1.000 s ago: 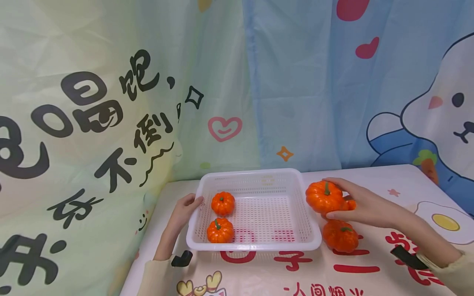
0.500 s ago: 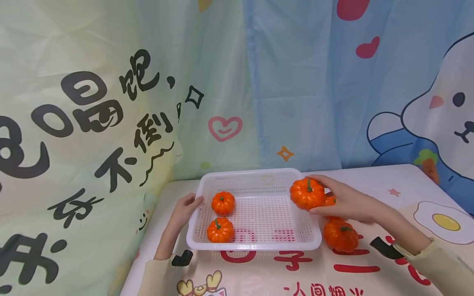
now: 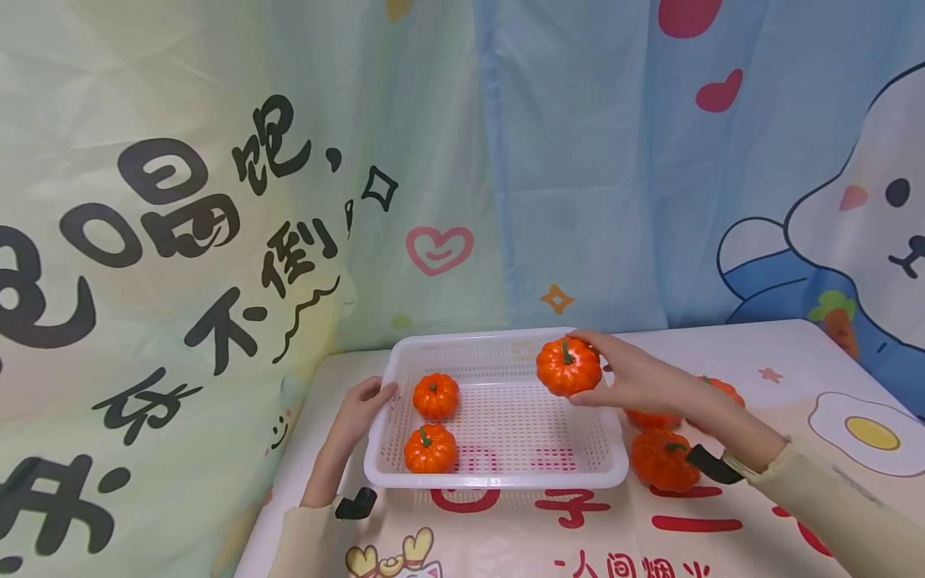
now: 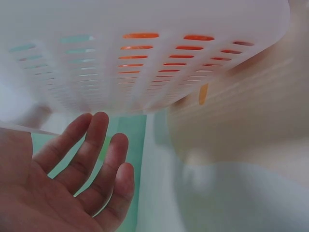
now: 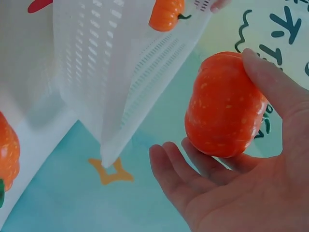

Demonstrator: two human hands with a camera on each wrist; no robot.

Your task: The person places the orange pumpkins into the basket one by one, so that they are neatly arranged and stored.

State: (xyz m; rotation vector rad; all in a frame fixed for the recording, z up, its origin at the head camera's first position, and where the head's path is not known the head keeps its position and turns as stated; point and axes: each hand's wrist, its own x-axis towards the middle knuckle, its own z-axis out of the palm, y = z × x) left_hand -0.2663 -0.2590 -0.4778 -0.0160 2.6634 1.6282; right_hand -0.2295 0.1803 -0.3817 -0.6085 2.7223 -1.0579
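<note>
A white plastic basket (image 3: pixel 499 482) with a perforated floor and walls rests on the table. My left hand (image 3: pixel 364 413) holds its left rim; the left wrist view has the thumb over the edge and the other fingers (image 4: pixel 116 150) outside the wall. Up over the right part of the basket, my right hand (image 3: pixel 614 373) grips a small orange pumpkin (image 3: pixel 568 367) with a green stem. In the right wrist view that pumpkin (image 5: pixel 224 106) sits between thumb and fingers. Two more pumpkins, one at the back (image 3: pixel 436 396) and one in front (image 3: pixel 430 449), lie along the basket's left side.
Right of the basket, several pumpkins stand on the table, among them a front pumpkin (image 3: pixel 665 460) and a rear pumpkin (image 3: pixel 725 390) partly behind my right forearm. A printed cloth covers the table (image 3: pixel 780 361). Behind it hangs a patterned curtain (image 3: pixel 578 201).
My right hand has carried its pumpkin leftward from beside the basket to above its right part, uncovering pumpkins behind the wrist. The left hand and basket stay put.
</note>
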